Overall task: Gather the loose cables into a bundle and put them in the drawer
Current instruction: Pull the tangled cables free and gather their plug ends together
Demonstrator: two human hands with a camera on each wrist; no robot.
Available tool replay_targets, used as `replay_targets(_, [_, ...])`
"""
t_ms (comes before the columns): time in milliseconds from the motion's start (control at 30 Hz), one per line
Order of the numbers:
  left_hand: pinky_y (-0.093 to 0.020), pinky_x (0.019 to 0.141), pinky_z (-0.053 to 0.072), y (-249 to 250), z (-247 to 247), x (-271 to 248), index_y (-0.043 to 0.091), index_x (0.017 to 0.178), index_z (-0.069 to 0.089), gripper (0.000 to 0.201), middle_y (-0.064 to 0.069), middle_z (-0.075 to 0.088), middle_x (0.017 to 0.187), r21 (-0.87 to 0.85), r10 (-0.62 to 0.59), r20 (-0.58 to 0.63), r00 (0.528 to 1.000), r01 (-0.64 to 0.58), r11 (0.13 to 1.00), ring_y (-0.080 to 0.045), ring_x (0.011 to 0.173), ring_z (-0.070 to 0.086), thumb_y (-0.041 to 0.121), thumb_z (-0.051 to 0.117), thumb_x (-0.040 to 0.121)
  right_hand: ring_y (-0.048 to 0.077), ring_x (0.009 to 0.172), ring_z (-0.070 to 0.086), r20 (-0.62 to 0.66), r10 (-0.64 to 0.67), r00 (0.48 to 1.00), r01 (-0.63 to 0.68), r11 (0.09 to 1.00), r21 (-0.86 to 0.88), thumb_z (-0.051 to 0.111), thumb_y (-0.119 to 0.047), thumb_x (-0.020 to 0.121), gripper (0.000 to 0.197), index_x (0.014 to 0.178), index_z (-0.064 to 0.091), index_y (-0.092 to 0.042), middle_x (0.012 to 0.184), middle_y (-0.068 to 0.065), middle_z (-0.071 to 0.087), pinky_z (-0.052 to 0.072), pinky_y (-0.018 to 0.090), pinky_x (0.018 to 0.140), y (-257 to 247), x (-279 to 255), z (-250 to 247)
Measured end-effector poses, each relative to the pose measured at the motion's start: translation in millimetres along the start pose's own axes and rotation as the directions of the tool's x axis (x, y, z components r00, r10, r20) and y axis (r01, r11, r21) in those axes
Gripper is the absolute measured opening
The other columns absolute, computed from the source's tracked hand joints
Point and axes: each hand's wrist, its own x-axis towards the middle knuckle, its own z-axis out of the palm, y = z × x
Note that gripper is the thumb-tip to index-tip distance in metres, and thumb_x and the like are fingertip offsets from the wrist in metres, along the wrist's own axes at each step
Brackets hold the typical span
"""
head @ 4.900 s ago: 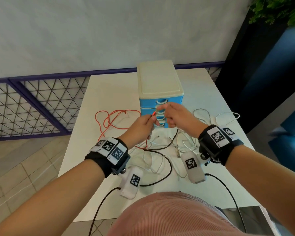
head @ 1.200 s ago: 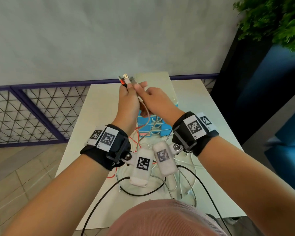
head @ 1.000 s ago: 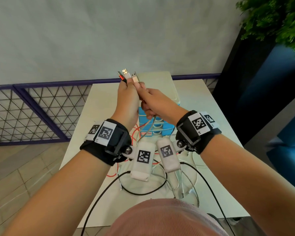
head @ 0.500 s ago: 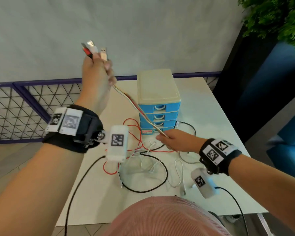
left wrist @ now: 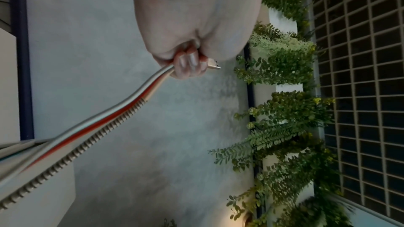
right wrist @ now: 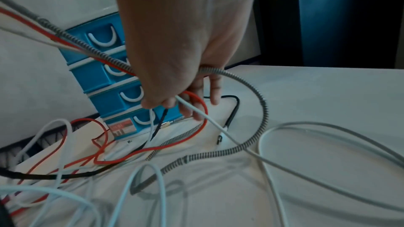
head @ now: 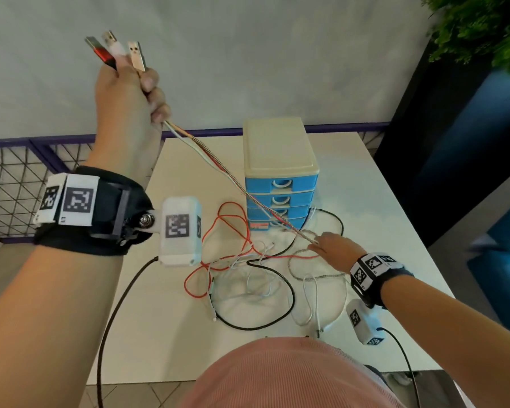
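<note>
My left hand point(head: 130, 89) is raised high at the upper left and grips three cables just below their USB plugs point(head: 115, 53). The red, white and braided cables point(head: 218, 163) run taut from it down to my right hand point(head: 330, 245), low over the table in front of the blue drawer unit point(head: 280, 172). In the right wrist view the right hand point(right wrist: 181, 92) curls round the braided cable point(right wrist: 260, 110), red cable point(right wrist: 196, 135) and white cable point(right wrist: 218, 127). The rest of the cables lie tangled with a black cable point(head: 277, 316) on the table. All drawers point(right wrist: 104, 78) are closed.
The white table point(head: 380, 201) ends near my body. A purple mesh railing point(head: 12, 178) runs along the left. A dark panel and a green plant point(head: 483, 25) stand to the right. Black leads hang from my wrist cameras point(head: 115, 304).
One second ago both hands met at the plugs. My right hand has since slid down the cables to the table. My left hand has risen up and left, stretching them.
</note>
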Motion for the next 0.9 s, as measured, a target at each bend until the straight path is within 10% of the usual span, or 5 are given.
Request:
replay_targets(167, [-0.023,0.049,0.028,-8.8,11.3,-4.9,0.017,0.091,0.04,0.023,0.005,0.039,0.062,0.03,0.032,0.105,0.994,-0.036,0.999,-0.01,0.05,0.028,0.026,0.024,0.104,0.029,0.122,0.046,0.036,0.079,0.996,-0.067,0.96,-0.273,0.071,-0.04,0.081,0.073,0.138,0.034,-0.014,0.136,0.01,0.041,0.044,0.043,0.093,-5.3,-1.4,-11.9])
replay_targets(367, [-0.023,0.049,0.031,-32.4,21.4,-11.5,0.015,0.097,0.04,0.02,0.005,0.041,0.063,0.086,-0.015,0.144,0.989,0.002,0.996,-0.009,0.048,0.032,0.025,0.024,0.104,0.023,0.098,0.064,0.121,0.107,0.987,-0.065,0.951,-0.303,0.067,-0.031,0.086,0.037,0.112,0.059,-0.005,0.107,0.005,0.063,0.047,0.03,0.068,-32.8,-12.8,-39.0])
replay_targets(600, [-0.023,0.049,0.033,-40.6,23.6,-14.9,0.015,0.089,0.038,0.022,0.003,0.042,0.065,0.098,-0.026,0.156,0.987,0.011,0.995,-0.01,0.048,0.033,0.021,0.024,0.104,0.02,0.095,0.063,0.176,0.165,0.97,-0.074,0.899,-0.432,0.058,-0.058,0.085,0.053,0.109,0.062,-0.01,0.1,-0.001,0.064,0.044,0.03,0.069,-47.6,-29.3,-21.1])
replay_targets(733, [-0.023,0.049,0.034,-46.8,19.8,-16.8,0.016,0.086,0.038,0.023,0.004,0.042,0.065,0.117,-0.049,0.157,0.986,0.031,0.993,-0.009,0.048,0.034,0.023,0.025,0.104,0.02,0.079,0.055,0.282,0.143,0.949,0.006,0.884,-0.468,0.059,-0.061,0.083,0.048,0.085,0.056,-0.012,0.072,-0.004,0.05,0.045,0.03,0.068,-44.6,-41.8,-18.9])
replay_targets(900, [-0.022,0.049,0.035,-53.4,19.8,-20.6,0.016,0.084,0.038,0.024,0.004,0.043,0.066,0.116,-0.061,0.173,0.983,0.041,0.992,-0.009,0.048,0.034,0.024,0.026,0.104,0.017,0.091,0.064,0.55,-0.142,0.823,0.296,0.933,-0.203,0.068,-0.042,0.084,0.031,0.103,0.067,-0.018,0.1,0.0,0.07,0.051,0.032,0.083,-37.3,-44.9,5.7])
